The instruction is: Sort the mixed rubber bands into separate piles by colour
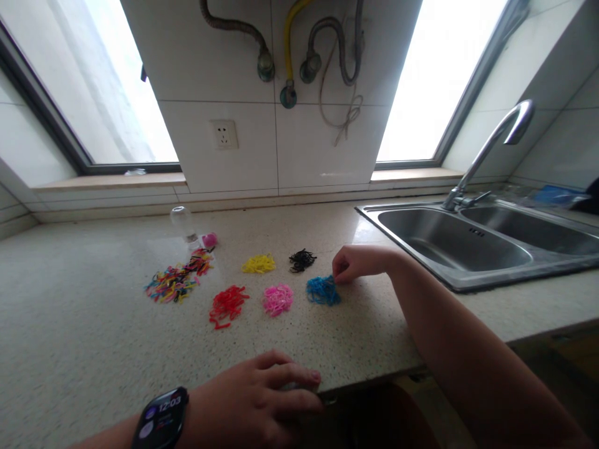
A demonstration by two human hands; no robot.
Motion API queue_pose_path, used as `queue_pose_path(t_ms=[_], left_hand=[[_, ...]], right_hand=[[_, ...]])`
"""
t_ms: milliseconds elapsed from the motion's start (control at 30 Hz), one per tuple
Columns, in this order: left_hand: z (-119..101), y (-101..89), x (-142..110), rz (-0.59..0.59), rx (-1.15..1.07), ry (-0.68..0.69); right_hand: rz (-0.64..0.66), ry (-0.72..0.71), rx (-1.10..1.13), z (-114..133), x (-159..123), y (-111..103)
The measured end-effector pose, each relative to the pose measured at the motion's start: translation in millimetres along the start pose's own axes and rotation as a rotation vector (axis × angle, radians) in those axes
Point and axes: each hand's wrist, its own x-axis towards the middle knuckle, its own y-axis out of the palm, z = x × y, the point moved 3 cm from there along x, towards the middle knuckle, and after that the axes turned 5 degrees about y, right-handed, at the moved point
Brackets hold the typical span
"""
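My right hand point(355, 263) reaches in from the right, with its fingers pinched together at the right edge of a pile of blue rubber bands point(322, 290). Whatever sits between those fingertips is too small to make out. Down at the counter's front edge, my left hand point(262, 396) wears a watch and rests with its fingers stretched out, holding nothing. Small piles of red rubber bands point(228, 305), pink rubber bands point(278, 300), yellow rubber bands point(259, 264) and black rubber bands point(302, 260) lie around. A larger heap of mixed-colour rubber bands point(173, 284) spreads at the left.
Behind the mixed heap stands a clear container point(182, 223), with a pink round object point(209, 240) beside it. A steel double sink point(449, 280) with a tall faucet point(491, 146) is set into the speckled counter point(93, 330) at the right. The tiled wall carries hoses and a socket point(224, 134).
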Motion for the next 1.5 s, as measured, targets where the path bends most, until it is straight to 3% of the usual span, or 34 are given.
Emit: queue_pose_path(t_ms=[167, 400, 600, 867, 1067, 1300, 1500], left_hand=[[-0.7, 0.0, 0.0, 0.0, -0.002, -0.009], [-1.0, -2.3, 1.0, 0.017, -0.007, -0.007], [-0.7, -1.6, 1.0, 0.002, -0.002, -0.004], [-0.1, -1.1, 0.6, 0.009, 0.002, 0.002], [0.5, -3.4, -0.1, 0.071, -0.039, -0.004], [4.8, -24.8, 4.0, 0.117, -0.222, -0.033], [28.5, -57.6, -3.2, 0.028, -0.341, -0.248]], right_hand=[[0.028, 0.023, 0.101, 2.3, -1.2, 0.0], [-0.039, 0.016, 0.125, 0.5, 2.2, -1.2], [-0.09, 0.003, 0.056, -2.3, 7.8, 0.4], [-0.249, 0.027, -0.122, -3.7, 16.9, 0.4], [-0.298, 0.03, -0.132, -2.5, 17.6, -1.1], [-0.302, 0.021, -0.152, -4.6, 19.1, -2.4], [-0.298, 0.009, -0.134, -11.4, 23.9, -2.6]])
